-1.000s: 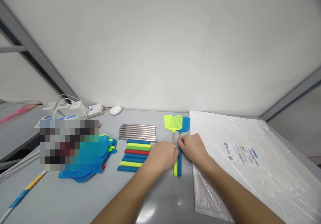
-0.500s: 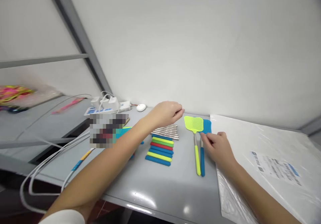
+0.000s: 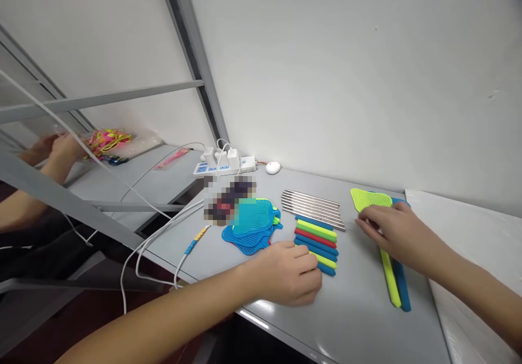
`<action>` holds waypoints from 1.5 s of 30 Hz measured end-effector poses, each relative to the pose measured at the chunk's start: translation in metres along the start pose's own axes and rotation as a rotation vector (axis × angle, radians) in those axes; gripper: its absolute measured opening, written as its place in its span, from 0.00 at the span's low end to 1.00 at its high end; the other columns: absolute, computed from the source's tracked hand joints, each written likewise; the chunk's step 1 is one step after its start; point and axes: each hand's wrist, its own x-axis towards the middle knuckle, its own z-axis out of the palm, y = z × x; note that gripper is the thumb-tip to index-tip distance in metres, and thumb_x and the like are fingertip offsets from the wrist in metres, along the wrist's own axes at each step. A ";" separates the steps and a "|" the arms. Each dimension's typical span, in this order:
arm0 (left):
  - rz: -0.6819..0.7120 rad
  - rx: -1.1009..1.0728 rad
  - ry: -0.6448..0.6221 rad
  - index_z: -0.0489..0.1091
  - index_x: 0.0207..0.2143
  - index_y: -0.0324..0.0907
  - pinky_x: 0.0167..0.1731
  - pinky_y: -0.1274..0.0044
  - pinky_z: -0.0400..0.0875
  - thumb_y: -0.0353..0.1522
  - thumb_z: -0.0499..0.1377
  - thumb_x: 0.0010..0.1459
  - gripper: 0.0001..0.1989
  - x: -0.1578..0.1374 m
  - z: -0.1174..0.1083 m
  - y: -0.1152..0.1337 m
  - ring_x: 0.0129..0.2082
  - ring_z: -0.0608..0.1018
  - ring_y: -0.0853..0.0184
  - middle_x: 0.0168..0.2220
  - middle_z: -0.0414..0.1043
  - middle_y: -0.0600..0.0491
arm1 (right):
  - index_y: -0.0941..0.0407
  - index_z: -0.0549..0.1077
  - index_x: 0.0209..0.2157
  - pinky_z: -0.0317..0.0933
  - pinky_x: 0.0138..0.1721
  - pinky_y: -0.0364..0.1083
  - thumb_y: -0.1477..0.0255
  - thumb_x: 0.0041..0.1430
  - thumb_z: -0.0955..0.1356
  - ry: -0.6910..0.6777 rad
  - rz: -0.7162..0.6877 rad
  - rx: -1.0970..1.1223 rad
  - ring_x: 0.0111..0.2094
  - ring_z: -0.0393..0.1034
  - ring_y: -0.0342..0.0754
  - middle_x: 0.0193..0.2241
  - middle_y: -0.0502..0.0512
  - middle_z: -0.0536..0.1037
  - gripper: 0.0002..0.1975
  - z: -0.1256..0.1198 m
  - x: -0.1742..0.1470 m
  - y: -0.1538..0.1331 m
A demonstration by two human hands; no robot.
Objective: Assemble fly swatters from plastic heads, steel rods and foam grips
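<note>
My left hand (image 3: 287,274) is low over the near left end of a row of plastic handles (image 3: 316,238) in blue, yellow, green and red. Its fingers are curled and their tips hidden, so I cannot make out what they grip. My right hand (image 3: 397,236) hovers palm down over two assembled fly swatters, thumb and forefinger slightly apart with nothing visible between them. One swatter is yellow-green (image 3: 369,198), the other blue (image 3: 403,288), partly underneath. Behind the handles lie several thin metal rods (image 3: 312,207), side by side. Loose blue swatter heads (image 3: 248,239) are stacked left of the handles.
A power strip (image 3: 248,164) with white plugs and a round white device (image 3: 273,167) stand by the wall. White cables (image 3: 141,244) hang over the table's left edge. White plastic packaging (image 3: 448,217) covers the right side. At far left, another person's hands (image 3: 67,149) handle colourful cords.
My left hand has come down from above the rods to the near end of the handles. My right hand now covers the swatters' necks. The view has swung left, revealing the other person's arms.
</note>
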 end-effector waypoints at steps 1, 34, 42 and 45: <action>-0.024 -0.003 -0.008 0.68 0.31 0.42 0.25 0.72 0.54 0.34 0.53 0.61 0.08 0.002 0.001 0.000 0.28 0.67 0.68 0.28 0.65 0.53 | 0.53 0.70 0.30 0.52 0.40 0.49 0.63 0.67 0.57 -0.072 -0.031 -0.017 0.25 0.65 0.45 0.25 0.50 0.75 0.16 0.000 0.015 -0.004; -0.014 -0.204 -0.083 0.71 0.35 0.43 0.34 0.73 0.61 0.33 0.56 0.59 0.05 0.011 -0.005 0.003 0.35 0.69 0.67 0.41 0.70 0.52 | 0.53 0.60 0.41 0.52 0.25 0.44 0.64 0.68 0.54 0.068 0.227 0.199 0.21 0.61 0.46 0.21 0.47 0.68 0.10 -0.002 0.054 -0.013; 0.032 -0.219 -0.144 0.70 0.41 0.46 0.22 0.76 0.59 0.34 0.51 0.66 0.09 0.023 0.005 0.023 0.29 0.72 0.69 0.34 0.74 0.56 | 0.52 0.58 0.28 0.44 0.20 0.42 0.55 0.65 0.61 0.217 0.573 1.247 0.19 0.45 0.41 0.18 0.42 0.52 0.17 -0.013 -0.061 -0.031; -0.066 -0.470 -0.062 0.69 0.47 0.45 0.26 0.78 0.64 0.36 0.48 0.67 0.13 0.043 0.009 0.030 0.30 0.74 0.68 0.37 0.75 0.53 | 0.53 0.54 0.23 0.46 0.21 0.43 0.56 0.67 0.59 0.275 0.561 1.440 0.19 0.47 0.41 0.18 0.44 0.54 0.22 -0.008 -0.068 -0.037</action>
